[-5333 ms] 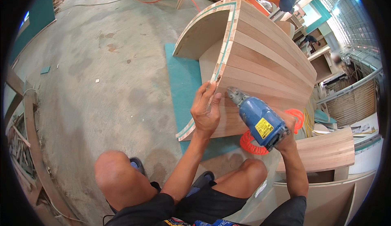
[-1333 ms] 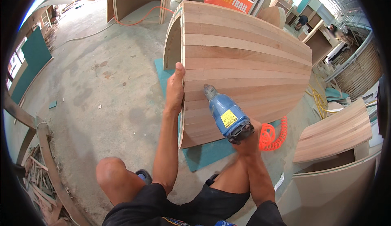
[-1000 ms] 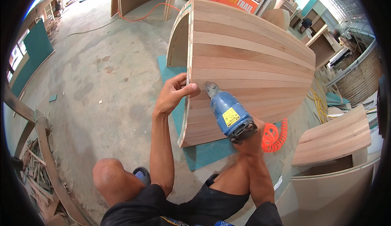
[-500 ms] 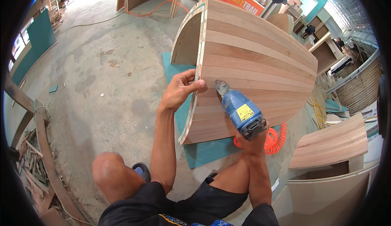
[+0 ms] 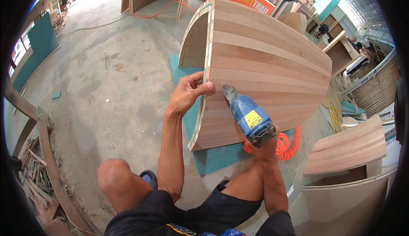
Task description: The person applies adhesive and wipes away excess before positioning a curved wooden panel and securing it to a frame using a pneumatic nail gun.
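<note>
A curved panel of narrow wooden strips (image 5: 255,57) arches over its frame, with its pale layered edge facing left. My left hand (image 5: 185,94) clasps that edge, thumb on the strips and fingers curled behind it. In my right hand (image 5: 265,148) is a blue air nail gun (image 5: 248,112) with a yellow label, gripped at its handle. Its metal nose points away from me, at the strips just right of my left thumb; I cannot tell whether it touches the wood. The body of the gun hides part of my right fingers.
Under the panel lies a teal board (image 5: 219,158) on the concrete floor (image 5: 115,104). An orange coiled hose (image 5: 293,147) rests by my right hand. At right stands another curved strip piece (image 5: 346,147); wood scraps (image 5: 36,180) fill the lower left. A person (image 5: 322,30) is far off.
The nail gun has shifted slightly left over the strips, its nose closer to my left thumb. My left hand keeps its hold on the edge.
</note>
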### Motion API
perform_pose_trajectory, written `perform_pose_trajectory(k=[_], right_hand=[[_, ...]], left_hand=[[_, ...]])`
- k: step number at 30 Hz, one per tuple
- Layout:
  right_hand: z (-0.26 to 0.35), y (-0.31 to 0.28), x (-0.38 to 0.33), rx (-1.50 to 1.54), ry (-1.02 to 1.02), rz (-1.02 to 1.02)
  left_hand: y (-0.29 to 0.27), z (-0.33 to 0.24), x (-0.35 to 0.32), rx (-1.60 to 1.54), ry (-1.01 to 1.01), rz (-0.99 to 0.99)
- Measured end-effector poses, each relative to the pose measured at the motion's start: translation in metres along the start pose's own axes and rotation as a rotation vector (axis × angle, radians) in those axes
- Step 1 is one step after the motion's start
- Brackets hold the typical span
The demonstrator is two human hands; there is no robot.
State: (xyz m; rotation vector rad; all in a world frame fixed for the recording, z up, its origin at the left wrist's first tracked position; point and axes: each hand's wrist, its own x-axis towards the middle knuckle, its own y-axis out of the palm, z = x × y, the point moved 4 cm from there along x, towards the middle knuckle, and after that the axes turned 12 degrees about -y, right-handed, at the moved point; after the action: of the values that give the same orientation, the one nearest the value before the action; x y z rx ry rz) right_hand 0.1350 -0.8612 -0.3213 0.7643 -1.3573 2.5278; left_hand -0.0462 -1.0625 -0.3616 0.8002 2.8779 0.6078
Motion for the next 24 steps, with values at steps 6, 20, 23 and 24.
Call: perform_pose_trajectory(k=[6,20,23,24], right_hand=[[0.024,-0.005,0.019,0.014,-0.206,-0.173],[0.006,-0.046,-0.008,0.088,0.324,-0.26],[0.006,-0.075,-0.026,-0.096,0.403,-0.175],[0.012,-0.088,-0.036,-0.169,0.469,-0.15]], left_hand=[[0.004,-0.001,-0.005,-0.039,0.003,-0.026],[0.005,-0.003,0.009,-0.138,0.006,-0.086],[0.03,-0.018,0.007,0.023,0.011,-0.247],[0.036,-0.02,0.004,0.1,-0.009,-0.297]])
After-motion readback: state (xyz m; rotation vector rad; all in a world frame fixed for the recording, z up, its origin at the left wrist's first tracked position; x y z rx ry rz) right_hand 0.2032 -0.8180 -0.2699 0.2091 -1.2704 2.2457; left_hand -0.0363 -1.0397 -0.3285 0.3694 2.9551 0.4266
